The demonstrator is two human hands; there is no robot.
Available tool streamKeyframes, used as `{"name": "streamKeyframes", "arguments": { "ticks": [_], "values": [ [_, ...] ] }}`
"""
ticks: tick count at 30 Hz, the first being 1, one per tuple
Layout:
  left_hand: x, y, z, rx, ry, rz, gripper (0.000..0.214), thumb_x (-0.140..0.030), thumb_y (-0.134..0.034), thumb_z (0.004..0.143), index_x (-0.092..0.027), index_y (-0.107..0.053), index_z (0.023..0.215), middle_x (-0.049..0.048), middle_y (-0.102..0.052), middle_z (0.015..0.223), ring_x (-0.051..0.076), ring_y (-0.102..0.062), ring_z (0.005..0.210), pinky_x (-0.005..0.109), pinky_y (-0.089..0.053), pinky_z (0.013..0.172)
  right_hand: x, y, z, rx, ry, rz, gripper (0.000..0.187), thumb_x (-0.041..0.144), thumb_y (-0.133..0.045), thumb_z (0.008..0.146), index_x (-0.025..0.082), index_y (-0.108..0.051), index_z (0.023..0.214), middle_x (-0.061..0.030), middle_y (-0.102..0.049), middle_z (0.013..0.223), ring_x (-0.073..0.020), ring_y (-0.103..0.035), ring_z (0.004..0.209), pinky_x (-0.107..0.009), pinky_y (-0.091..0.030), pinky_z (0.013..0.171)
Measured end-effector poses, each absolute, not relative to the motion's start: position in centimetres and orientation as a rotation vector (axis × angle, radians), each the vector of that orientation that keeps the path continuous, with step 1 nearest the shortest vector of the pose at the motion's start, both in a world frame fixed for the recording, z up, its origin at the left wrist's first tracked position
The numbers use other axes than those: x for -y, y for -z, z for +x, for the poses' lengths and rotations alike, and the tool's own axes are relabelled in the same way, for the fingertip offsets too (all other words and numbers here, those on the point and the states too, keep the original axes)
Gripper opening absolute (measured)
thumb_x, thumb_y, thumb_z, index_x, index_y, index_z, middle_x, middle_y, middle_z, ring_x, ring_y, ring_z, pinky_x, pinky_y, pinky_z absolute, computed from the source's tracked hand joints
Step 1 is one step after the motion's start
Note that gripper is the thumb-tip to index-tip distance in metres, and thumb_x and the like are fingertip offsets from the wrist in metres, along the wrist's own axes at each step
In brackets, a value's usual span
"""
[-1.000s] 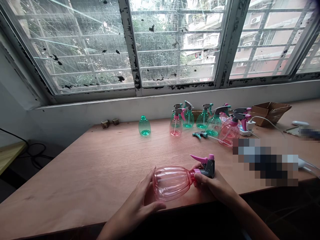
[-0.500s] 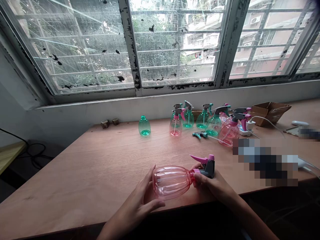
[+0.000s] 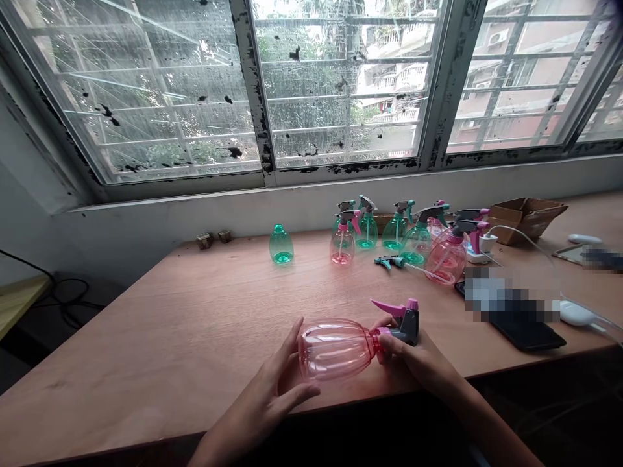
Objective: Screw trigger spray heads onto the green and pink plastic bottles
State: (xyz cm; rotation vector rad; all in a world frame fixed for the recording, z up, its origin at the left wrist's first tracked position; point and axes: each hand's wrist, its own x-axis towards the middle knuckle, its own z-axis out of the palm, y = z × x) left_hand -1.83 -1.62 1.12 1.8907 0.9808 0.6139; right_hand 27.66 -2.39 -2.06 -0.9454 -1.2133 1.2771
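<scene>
A clear pink spray bottle (image 3: 335, 347) lies on its side near the front edge of the wooden table (image 3: 195, 324). My left hand (image 3: 277, 389) cups the bottle's round base, with thumb and fingers wrapped around it. My right hand (image 3: 413, 360) is closed on the bottle's neck, at the pink collar under the grey and pink trigger head (image 3: 402, 318). The trigger points left and slightly up.
Several green and pink spray bottles (image 3: 399, 237) stand at the back of the table, with a capless green bottle (image 3: 281, 245) to their left. A loose green trigger head (image 3: 389, 261), a cardboard box (image 3: 525, 217), a black phone (image 3: 528, 327) and a white device (image 3: 577, 313) lie on the right.
The pink bottle has risen slightly in both hands and shifted a little away from me. The phone on the right now shows more.
</scene>
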Motion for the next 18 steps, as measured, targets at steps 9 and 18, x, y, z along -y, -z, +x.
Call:
{"name": "streamKeyframes", "arguments": {
  "ticks": [9,18],
  "values": [
    [1.87,-1.61,-1.95,-1.05,-0.583,1.921,0.075,-0.05,-0.056,0.097,-0.032,-0.016,0.158,-0.0003,-0.02,0.166,0.031,-0.018,0.152,0.05,-0.014,0.125,2.31,2.17,27.56,1.209,-1.275,-0.953,0.038,0.052,-0.076,0.08,0.02,-0.059,0.092,0.0011,-0.068,0.061,-0.0161,-0.061,0.048,-0.028,-0.048,0.048],
    [1.84,-1.49,-1.75,-1.007,-0.602,1.891,0.08,-0.043,-0.059,0.096,-0.036,-0.009,0.158,-0.0021,-0.015,0.167,0.029,-0.017,0.152,0.048,-0.017,0.125,2.47,2.19,27.75,1.27,-1.226,-0.931,0.038,0.057,-0.062,0.09,0.019,-0.062,0.091,0.0,-0.067,0.063,-0.0146,-0.061,0.051,-0.024,-0.044,0.047]
  ]
}}
